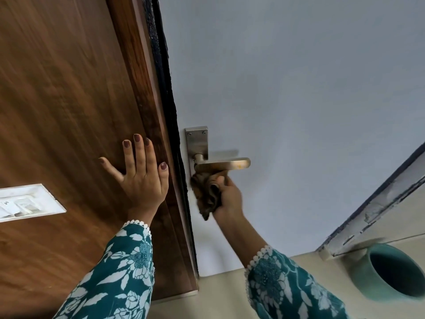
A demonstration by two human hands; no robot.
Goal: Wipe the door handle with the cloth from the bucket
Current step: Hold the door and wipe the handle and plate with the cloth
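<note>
A brushed-metal lever door handle [224, 163] on a steel backplate [197, 141] sticks out from the pale blue door [299, 100]. My right hand [230, 196] is shut on a bunched brown cloth [207, 194], which presses against the underside of the lever near the backplate. My left hand [141, 178] lies flat with fingers spread on the brown wooden panel [69, 100] left of the door edge. A teal bucket [388, 272] stands on the floor at the lower right.
A white switch plate [27, 202] is set into the wooden panel at the far left. A black seal strip [164, 88] runs along the door edge. A worn white door frame [377, 208] and beige floor [225, 295] lie below.
</note>
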